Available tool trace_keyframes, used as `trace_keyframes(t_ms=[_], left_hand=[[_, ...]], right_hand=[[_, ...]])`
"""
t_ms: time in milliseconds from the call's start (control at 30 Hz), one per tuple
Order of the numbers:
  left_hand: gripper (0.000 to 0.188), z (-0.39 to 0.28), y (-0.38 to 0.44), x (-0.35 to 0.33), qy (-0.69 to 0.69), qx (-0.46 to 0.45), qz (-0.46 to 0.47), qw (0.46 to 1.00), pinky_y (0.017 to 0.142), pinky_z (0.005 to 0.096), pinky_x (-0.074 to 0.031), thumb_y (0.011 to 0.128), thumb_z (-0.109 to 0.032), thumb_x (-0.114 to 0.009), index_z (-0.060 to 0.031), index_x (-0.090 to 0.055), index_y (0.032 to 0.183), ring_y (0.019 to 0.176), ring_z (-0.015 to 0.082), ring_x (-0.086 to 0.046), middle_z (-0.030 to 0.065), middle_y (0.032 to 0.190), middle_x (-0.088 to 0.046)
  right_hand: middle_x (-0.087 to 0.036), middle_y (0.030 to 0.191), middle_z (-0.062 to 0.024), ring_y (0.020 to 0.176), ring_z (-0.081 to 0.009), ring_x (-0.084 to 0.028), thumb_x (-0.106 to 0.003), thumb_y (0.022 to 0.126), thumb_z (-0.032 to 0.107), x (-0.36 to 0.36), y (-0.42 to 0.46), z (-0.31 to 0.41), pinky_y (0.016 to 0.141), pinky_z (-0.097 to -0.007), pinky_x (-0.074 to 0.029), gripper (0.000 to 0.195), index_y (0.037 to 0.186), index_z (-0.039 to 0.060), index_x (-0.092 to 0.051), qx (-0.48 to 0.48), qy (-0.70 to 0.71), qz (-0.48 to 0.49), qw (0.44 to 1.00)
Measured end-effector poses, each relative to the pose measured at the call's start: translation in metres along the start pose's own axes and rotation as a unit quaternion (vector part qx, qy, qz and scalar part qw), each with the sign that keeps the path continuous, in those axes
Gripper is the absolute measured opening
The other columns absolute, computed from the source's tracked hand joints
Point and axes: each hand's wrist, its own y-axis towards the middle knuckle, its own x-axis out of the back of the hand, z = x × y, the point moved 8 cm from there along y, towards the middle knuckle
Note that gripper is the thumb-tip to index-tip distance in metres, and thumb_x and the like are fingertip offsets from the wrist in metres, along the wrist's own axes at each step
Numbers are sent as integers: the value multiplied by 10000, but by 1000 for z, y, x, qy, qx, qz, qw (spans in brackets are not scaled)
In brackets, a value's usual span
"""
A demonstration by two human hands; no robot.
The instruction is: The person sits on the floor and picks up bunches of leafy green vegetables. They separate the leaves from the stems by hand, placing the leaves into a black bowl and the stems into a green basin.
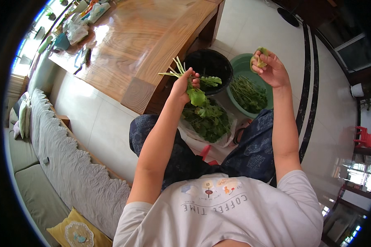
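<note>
My left hand (187,83) is closed around a small bunch of leafy greens (196,96). Their pale stems stick out past my thumb and the leaves hang below my fingers. Between the fingers of my right hand (272,68) is a yellowish-green leaf (261,61), raised over the rim of a green plastic basin (246,58). Long-stemmed greens (249,94) lie in that basin. Left of it stands a black bucket (207,58), partly behind my left hand. A clear plastic bag (232,122) full of leafy greens (211,123) rests on the floor between my knees.
A wooden table (136,40) with a thick corner is close on my left; plastic bags (77,31) and a phone-like device (82,60) lie on it. Further left is a sofa (27,151) with a yellow cushion (80,231). A red plastic chair (364,136) stands far right.
</note>
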Motion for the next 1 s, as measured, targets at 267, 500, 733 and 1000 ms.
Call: trace_keyframes(t_ms=[267,500,733,1000], left_hand=[[221,8,-11,-28,-1,36,82,996,619,255,-488,942,-238,-493,-58,-503,815,697,151,-514,107,959,-555],[250,12,-23,-36,70,44,108,991,665,266,-498,968,-251,-426,-68,-501,815,729,163,-544,108,939,-585],[288,13,-11,-21,20,33,74,996,816,380,-505,976,-280,-405,-43,-510,850,894,250,-601,146,952,-604],[314,11,-10,-14,39,31,63,997,813,365,-515,973,-310,-405,-32,-531,897,915,254,-603,146,968,-604]], right_hand=[[-601,770,-8,578,-63,-499,-621,866,206,41,39,-35,526,-204,-426,250,1002,-3,-632,-32,-300,-153,941],[-665,755,-104,652,-192,-612,-629,834,344,16,37,-91,623,-308,-477,337,856,8,-651,-63,-625,-109,771],[-595,768,-30,651,-95,-535,-755,720,190,-74,9,-99,597,-261,-443,310,800,19,-508,-25,-594,14,804],[-637,682,-27,564,-50,-542,-691,741,66,-46,7,-86,488,-206,-401,192,884,11,-574,-141,-412,-36,900]])
